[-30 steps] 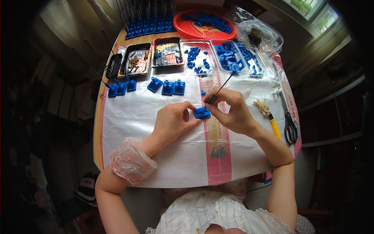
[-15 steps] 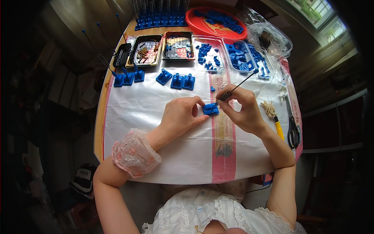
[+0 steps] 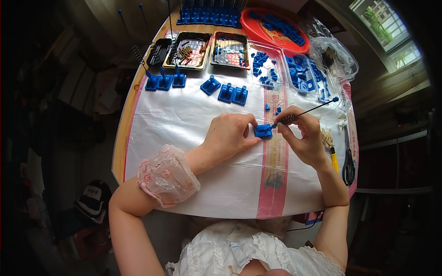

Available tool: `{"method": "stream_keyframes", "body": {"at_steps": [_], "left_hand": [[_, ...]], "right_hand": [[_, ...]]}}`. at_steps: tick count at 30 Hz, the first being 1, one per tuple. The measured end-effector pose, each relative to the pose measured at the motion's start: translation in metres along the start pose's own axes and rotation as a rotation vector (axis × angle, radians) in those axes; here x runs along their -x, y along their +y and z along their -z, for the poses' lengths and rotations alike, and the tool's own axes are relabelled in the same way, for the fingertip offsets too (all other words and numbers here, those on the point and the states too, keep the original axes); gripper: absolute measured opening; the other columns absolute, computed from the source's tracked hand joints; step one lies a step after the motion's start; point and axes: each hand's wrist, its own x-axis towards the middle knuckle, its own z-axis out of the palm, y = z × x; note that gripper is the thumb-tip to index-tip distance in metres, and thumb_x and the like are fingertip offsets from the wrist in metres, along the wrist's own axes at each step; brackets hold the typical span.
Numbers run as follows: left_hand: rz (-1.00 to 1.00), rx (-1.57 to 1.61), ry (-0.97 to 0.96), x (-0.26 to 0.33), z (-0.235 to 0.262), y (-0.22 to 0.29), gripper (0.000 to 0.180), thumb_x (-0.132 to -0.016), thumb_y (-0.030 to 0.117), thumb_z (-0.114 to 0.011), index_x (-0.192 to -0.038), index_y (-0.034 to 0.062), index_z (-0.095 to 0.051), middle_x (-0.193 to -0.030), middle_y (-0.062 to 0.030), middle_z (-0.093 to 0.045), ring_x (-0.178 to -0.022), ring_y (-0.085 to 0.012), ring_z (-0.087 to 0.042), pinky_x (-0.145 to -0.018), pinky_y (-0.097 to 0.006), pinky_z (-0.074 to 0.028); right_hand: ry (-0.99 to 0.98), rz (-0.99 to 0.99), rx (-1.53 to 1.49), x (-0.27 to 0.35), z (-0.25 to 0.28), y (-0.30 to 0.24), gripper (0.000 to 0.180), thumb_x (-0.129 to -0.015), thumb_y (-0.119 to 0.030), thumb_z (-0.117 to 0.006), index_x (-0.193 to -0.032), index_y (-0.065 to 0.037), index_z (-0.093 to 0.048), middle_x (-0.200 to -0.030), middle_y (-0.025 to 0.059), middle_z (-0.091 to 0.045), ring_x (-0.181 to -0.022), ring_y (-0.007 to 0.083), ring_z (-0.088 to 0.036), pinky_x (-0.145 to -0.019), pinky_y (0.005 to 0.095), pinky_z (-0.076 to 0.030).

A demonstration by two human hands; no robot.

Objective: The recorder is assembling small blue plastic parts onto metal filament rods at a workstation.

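My left hand (image 3: 230, 133) pinches a small blue plastic base (image 3: 263, 132) between thumb and fingers, on the white sheet. My right hand (image 3: 304, 138) grips a dark coil spring (image 3: 288, 119) with a thin black rod that slants up to the right and ends in a blue knob (image 3: 335, 99). The spring's lower blue end lies close to the base's right side; I cannot tell whether they touch. Two small blue pieces (image 3: 268, 107) lie just beyond my hands. Farther left stand several blue bases with upright posts (image 3: 225, 93).
At the far side are black trays (image 3: 188, 50) of brass-coloured and small metal parts, clear tubs (image 3: 266, 69) of blue parts and a red basin (image 3: 297, 39). Spring rods on blue bases (image 3: 165, 82) stand at the left. Scissors (image 3: 349, 170) and a yellow-handled tool (image 3: 334, 161) lie at the right.
The whole view has shifted, moving the table's things rightward in the picture. The rod in my right hand tilts flatter, and its lower end sits farther to the base's right. My left hand keeps its pinch.
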Motion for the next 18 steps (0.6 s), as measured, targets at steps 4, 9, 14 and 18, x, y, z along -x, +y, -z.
{"method": "stream_keyframes", "body": {"at_steps": [4,9,14,18], "left_hand": [[0.007,-0.004,-0.002,-0.0001,0.0004,0.0005,0.027,-0.079,0.029,-0.086,-0.096,0.0115,-0.076,-0.072,-0.0043,-0.071,-0.068,-0.0226,-0.070,-0.066,-0.037,-0.054],[0.000,0.006,-0.004,-0.0005,0.0012,0.0006,0.027,-0.079,0.029,-0.086,-0.096,0.0112,-0.076,-0.072,-0.0043,-0.071,-0.068,-0.0225,-0.070,-0.066,-0.037,-0.053],[-0.012,0.005,0.012,-0.0003,-0.0001,-0.0002,0.027,-0.079,0.030,-0.086,-0.095,0.0113,-0.075,-0.072,-0.0041,-0.070,-0.068,-0.0219,-0.070,-0.065,-0.038,-0.053],[-0.027,0.008,0.025,0.0007,0.0010,-0.0003,0.027,-0.079,0.031,-0.086,-0.094,0.0113,-0.074,-0.071,-0.0038,-0.070,-0.066,-0.0221,-0.069,-0.064,-0.038,-0.053]], "right_hand": [[0.002,-0.008,0.003,-0.0002,0.0003,-0.0010,0.015,-0.087,0.006,-0.073,-0.101,0.002,-0.069,-0.093,0.0084,-0.074,-0.085,0.0136,-0.072,-0.077,0.0271,-0.056],[0.015,0.003,0.020,0.0000,-0.0003,0.0000,0.016,-0.086,0.006,-0.073,-0.101,0.003,-0.070,-0.092,0.0091,-0.074,-0.085,0.0148,-0.074,-0.076,0.0274,-0.057],[0.019,0.007,0.033,-0.0001,-0.0005,-0.0003,0.016,-0.087,0.006,-0.073,-0.102,0.003,-0.070,-0.091,0.0093,-0.074,-0.084,0.0156,-0.075,-0.076,0.0274,-0.058],[0.007,-0.036,-0.003,0.0006,-0.0014,-0.0042,0.015,-0.088,0.007,-0.072,-0.102,0.004,-0.069,-0.090,0.0098,-0.074,-0.083,0.0160,-0.076,-0.074,0.0268,-0.059]]}}
